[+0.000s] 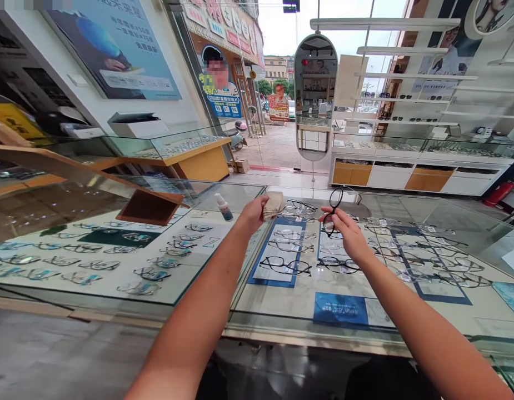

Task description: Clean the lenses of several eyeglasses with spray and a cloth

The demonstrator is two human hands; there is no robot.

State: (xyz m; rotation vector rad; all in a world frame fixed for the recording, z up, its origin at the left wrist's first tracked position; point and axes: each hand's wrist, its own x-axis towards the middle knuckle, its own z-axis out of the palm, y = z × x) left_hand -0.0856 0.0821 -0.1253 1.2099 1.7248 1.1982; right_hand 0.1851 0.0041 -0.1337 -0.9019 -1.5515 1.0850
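Note:
My left hand [255,213] is closed on a folded beige cloth [274,204], held over the glass display case. In my right hand [343,226] is a pair of black round-rimmed eyeglasses [335,198], turned on end with one lens above the fingers and the other below. A white-capped spray bottle [224,207] stands on the glass to the left of my left hand. Rows of eyeglasses [287,265] lie under and around both hands on white and blue display boards.
The glass case [277,305] spans the front, with more frames at left and right. A brown wooden box [148,207] sits at left. A blue printed card [340,309] lies near the front edge. Farther off are an oval mirror [316,94] and a fire extinguisher [499,193].

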